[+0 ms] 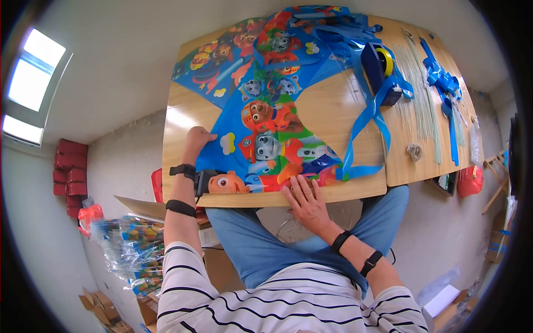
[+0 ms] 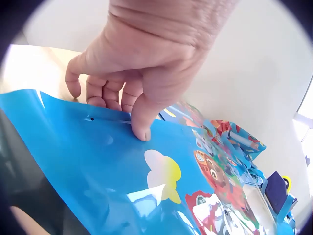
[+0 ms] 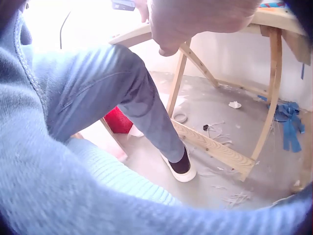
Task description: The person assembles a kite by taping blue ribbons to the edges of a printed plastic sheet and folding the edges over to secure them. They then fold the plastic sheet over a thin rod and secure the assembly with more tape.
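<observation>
A blue plastic sheet [image 1: 226,161] printed with cartoon dogs and a small cloud lies over the wooden table toward its front edge. My left hand [image 1: 196,141] is at the sheet's left edge. In the left wrist view, that hand's thumb [image 2: 142,122] lies on top of the sheet and its fingers curl down at the far side of the edge, pinching it. My right hand [image 1: 306,204] rests with straight fingers on the sheet's lower border, at the table's front edge. From the right wrist, only part of this hand [image 3: 195,22] shows.
More printed sheets [image 1: 222,55] overlap at the back. A dark tape dispenser [image 1: 375,69] with yellow tape stands right of centre, a blue ribbon [image 1: 363,119] looping beside it. Thin pale rods [image 1: 425,94] and a twine ball [image 1: 415,152] lie on the right-hand tabletop [image 1: 397,166].
</observation>
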Demonstrator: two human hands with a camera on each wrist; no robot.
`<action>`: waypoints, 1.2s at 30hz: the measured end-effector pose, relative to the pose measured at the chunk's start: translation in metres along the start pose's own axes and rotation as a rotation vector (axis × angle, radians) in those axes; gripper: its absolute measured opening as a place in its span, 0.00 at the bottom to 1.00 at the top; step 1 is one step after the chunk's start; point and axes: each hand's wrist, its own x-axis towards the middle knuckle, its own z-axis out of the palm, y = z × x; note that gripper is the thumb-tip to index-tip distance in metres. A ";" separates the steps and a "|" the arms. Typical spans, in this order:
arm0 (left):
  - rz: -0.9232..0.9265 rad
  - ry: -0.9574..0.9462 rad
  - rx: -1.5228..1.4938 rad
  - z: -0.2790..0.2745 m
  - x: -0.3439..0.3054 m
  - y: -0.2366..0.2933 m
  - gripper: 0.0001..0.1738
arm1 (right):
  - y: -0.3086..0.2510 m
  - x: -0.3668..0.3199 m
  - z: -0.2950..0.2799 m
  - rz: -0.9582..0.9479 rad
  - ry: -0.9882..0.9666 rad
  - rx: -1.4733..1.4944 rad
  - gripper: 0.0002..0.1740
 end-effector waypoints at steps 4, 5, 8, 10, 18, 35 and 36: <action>-0.031 -0.049 -0.133 -0.002 -0.004 0.011 0.13 | 0.000 0.000 -0.001 -0.003 0.003 0.019 0.50; -0.016 -0.063 -0.155 0.000 -0.004 0.012 0.12 | 0.001 -0.001 0.000 -0.006 0.014 0.006 0.49; 0.025 -0.031 -0.154 0.007 0.001 0.004 0.10 | 0.003 -0.002 0.006 -0.011 0.031 -0.017 0.47; 0.019 -0.030 -0.147 0.007 0.002 0.003 0.09 | 0.003 -0.002 0.005 -0.009 0.022 -0.017 0.46; 0.251 -0.007 0.284 -0.015 0.071 0.044 0.10 | 0.002 -0.001 0.000 0.015 -0.015 0.026 0.36; 0.432 0.301 -0.167 0.176 0.127 0.299 0.23 | 0.006 0.004 0.002 0.011 -0.068 -0.016 0.32; 0.539 0.288 -0.108 0.192 0.123 0.309 0.24 | 0.006 0.003 0.003 0.012 -0.063 -0.016 0.32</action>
